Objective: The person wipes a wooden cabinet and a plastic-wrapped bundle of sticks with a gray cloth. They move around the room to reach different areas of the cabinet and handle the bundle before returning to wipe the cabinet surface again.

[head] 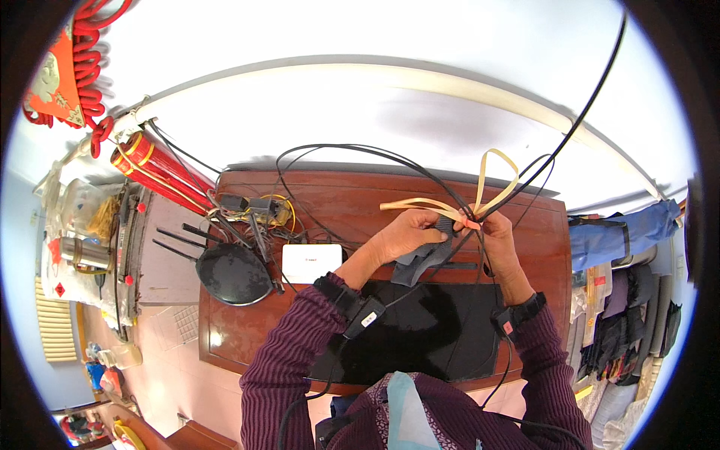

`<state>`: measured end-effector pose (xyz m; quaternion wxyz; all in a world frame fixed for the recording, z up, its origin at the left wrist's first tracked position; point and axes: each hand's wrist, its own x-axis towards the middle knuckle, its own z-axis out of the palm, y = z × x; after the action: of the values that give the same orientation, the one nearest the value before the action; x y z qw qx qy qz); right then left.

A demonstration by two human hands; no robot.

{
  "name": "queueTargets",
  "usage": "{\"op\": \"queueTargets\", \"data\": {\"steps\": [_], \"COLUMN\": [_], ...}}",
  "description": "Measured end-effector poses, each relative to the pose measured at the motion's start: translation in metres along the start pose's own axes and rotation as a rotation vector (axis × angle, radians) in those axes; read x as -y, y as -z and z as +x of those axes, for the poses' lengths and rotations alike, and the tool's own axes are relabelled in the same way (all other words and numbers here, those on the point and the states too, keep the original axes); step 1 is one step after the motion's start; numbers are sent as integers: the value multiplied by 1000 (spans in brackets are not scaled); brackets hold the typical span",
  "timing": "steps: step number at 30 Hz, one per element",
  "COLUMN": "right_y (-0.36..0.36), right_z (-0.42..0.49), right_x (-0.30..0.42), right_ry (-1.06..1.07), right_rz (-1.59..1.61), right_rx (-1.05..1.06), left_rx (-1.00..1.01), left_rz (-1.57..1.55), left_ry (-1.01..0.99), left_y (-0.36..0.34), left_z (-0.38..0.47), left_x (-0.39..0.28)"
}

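Note:
Both hands are raised over the back of a reddish-brown wooden table (349, 197). Black cables (388, 154) run together between them, with an orange-red tie (471, 224) around the bunch. A pale yellow strap (498, 191) loops up from the bunch, and its other part points left. My left hand (413, 233) holds a dark grey cloth (422, 261) that hangs down, its fingertips near the tie. My right hand (498, 239) grips the bunched cables just right of the tie. Which strands each finger pinches is partly hidden.
A black glossy panel (416, 332) lies at the table's front. To the left are a white box (311, 263), a black router with antennas (233, 273) and tangled wires with adapters (261, 211). One black cable (590, 104) rises to the upper right. Cables also hang from both wrist straps.

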<state>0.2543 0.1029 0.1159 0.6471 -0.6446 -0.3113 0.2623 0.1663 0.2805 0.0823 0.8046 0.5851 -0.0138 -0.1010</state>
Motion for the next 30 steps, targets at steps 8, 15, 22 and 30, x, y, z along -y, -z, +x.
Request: {"op": "queueTargets", "data": {"steps": [8, 15, 22, 30], "right_y": [4, 6, 8, 8], "right_z": [1, -1, 5, 8], "right_x": [-8, -2, -7, -7], "right_ry": [93, 111, 29, 77], "right_rz": [-94, 91, 39, -80], "right_rx": [-78, -135, -97, -81], "left_rx": [-123, -221, -141, -104], "left_rz": [297, 797, 92, 136], "left_ry": [-128, -94, -108, -152], "left_y": [-1, 19, 25, -10], "left_z": [7, -8, -12, 5], "left_x": [10, 16, 18, -4]}}
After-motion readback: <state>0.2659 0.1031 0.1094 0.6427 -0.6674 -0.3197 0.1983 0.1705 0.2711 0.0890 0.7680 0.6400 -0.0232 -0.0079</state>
